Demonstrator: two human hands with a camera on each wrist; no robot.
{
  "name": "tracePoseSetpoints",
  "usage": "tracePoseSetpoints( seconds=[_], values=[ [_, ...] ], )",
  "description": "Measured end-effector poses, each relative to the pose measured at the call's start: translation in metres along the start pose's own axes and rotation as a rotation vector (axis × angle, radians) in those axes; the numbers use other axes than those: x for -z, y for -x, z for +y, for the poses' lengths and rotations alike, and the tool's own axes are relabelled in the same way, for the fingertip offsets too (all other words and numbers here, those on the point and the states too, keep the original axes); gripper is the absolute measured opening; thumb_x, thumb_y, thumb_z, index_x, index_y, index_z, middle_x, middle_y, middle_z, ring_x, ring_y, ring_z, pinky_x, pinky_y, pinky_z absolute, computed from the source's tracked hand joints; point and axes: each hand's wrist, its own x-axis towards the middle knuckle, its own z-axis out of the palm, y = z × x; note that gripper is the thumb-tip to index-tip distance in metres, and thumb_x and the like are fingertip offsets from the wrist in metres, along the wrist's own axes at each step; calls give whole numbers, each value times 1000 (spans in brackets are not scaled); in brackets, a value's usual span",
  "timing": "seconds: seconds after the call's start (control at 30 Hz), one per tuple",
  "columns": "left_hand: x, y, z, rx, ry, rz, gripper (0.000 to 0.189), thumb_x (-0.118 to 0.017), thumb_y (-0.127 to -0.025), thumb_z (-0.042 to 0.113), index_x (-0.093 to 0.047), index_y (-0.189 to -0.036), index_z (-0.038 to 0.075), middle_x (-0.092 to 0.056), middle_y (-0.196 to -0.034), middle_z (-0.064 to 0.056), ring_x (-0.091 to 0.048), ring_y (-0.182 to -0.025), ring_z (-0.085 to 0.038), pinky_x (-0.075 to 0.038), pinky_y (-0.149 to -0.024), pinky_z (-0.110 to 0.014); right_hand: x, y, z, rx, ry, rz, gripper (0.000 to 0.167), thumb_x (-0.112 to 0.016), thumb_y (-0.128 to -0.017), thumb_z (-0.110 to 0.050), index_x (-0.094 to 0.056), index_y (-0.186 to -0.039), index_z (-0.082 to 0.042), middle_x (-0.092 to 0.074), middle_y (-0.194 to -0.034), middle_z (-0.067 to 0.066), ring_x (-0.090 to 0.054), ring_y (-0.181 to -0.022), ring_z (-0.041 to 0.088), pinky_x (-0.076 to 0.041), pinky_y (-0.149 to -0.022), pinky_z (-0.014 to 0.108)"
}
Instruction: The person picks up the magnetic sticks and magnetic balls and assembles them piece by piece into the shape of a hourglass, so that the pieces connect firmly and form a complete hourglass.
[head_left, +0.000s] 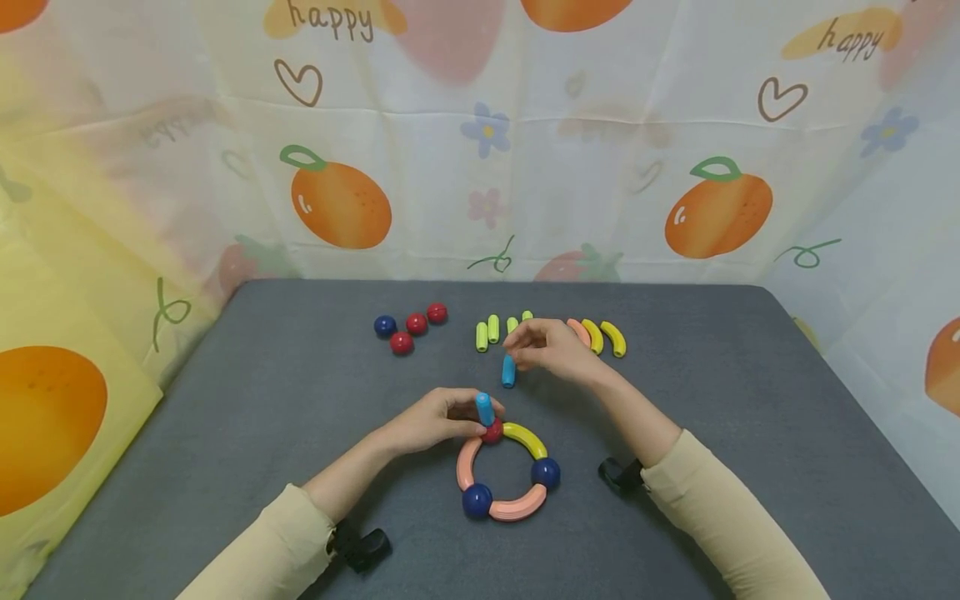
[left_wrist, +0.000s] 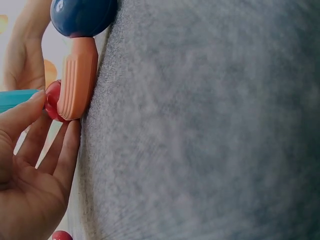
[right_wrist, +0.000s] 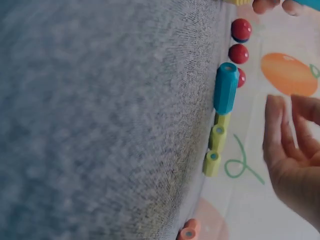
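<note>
We observe the left hand grasping the red ball between thumb and fingers; a blue rod stands up from that ball, slightly tilted. The right hand is released: its loosely bent fingers hold nothing, and in the right wrist view we see them apart from a second blue rod, which lies on the grey table just below them. The red ball sits at the far side of a closed ring; around it we record a yellow arc, two navy balls and two peach arcs. Farther out we note short green rods behind the loose blue rod, yellow and peach curved pieces to their right, and one navy and three red loose balls to their left. A fruit-printed cloth hangs beyond the table.
</note>
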Motion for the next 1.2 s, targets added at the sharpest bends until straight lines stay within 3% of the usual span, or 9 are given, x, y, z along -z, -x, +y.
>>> tracePoseSetpoints(
  seconds=[0.2, 0.5, 0.8, 0.93, 1.07, 1.2],
  values=[
    [-3, -1, -2, -21, -26, 5, 38, -67, -93, 12, -62, -130, 6, -67, -131, -13, -63, -122, -25, -52, -101, -29, -4, -6, 3, -50, 68, 42, 27, -59, -97, -11, -61, -119, 4, -65, -113, 21, -67, -100, 27, -59, -88, 42],
    [-4, 0, -2, -28, -58, 13, 38, -67, -93, 13, -62, -130, 7, -67, -132, -12, -63, -121, -24, -50, -95, -18, -10, -11, 3, -120, 235, 80, 26, -63, -95, -16, -63, -119, -4, -66, -117, 14, -69, -97, 23, -60, -80, 33],
    [-3, 3, 1, -12, -135, 24, 38, -66, -94, 16, -63, -133, 15, -67, -133, -5, -57, -130, -25, -48, -108, -43, -16, -12, 2, -106, 359, 36, 30, -66, -94, -19, -61, -120, -5, -64, -120, 16, -67, -78, 17, -56, -69, 28],
    [-3, 4, 2, -21, -155, 26, 39, -65, -95, 15, -63, -133, 16, -67, -133, -4, -56, -131, -25, -46, -109, -47, -17, -13, 3, -86, 396, 33, 32, -67, -94, -19, -60, -121, -4, -64, -119, 17, -65, -73, 16, -55, -70, 29],
    [-3, 5, 2, -30, -198, 31, 38, -65, -95, 17, -64, -132, 18, -67, -131, -2, -57, -128, -23, -48, -106, -42, -20, -15, 6, -83, 445, 35, 33, -68, -93, -21, -60, -121, -5, -65, -117, 15, -67, -86, 20, -55, -80, 34],
    [-4, 5, 2, -36, -219, 31, 38, -66, -94, 19, -64, -133, 20, -68, -128, -1, -57, -123, -20, -49, -102, -35, -22, -17, 9, -89, 483, 40, 34, -69, -92, -23, -61, -120, -4, -67, -113, 14, -64, -98, 24, -54, -82, 35]
  ],
)
